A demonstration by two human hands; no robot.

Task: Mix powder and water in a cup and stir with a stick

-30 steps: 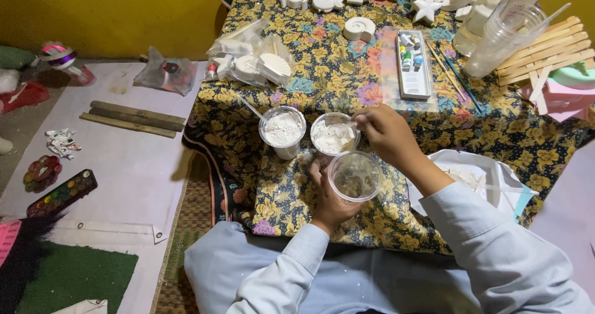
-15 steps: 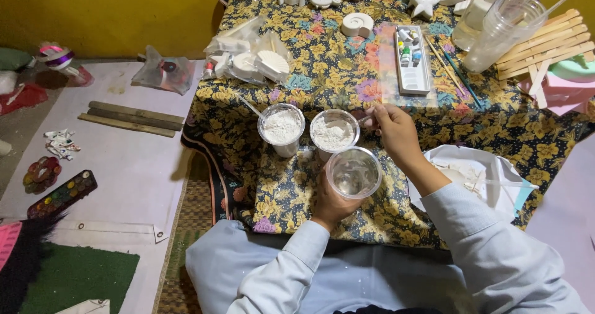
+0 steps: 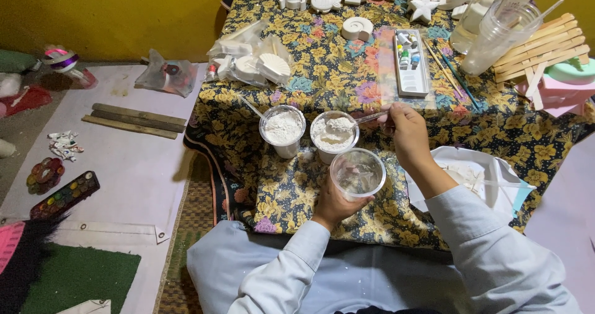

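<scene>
Head view: clear plastic cup (image 3: 357, 173), near-empty with white residue, was gripped from below by left hand (image 3: 334, 204), fingers wrapped round it. Clear plastic spoon (image 3: 370, 117) was pinched by right hand (image 3: 406, 131), tip in middle powder-filled cup (image 3: 334, 132). Scooping judged under way; left powder cup (image 3: 282, 128) full, transfer barely begun.

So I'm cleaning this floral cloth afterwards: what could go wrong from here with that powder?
The right hand holds a spoon in the heaped middle cup; powder may well drop onto the cloth on its way out.

The left hand holds the clear cup off the table, so it could tip.

The other full cup stands close by, and an elbow or sleeve might knock it.
</scene>
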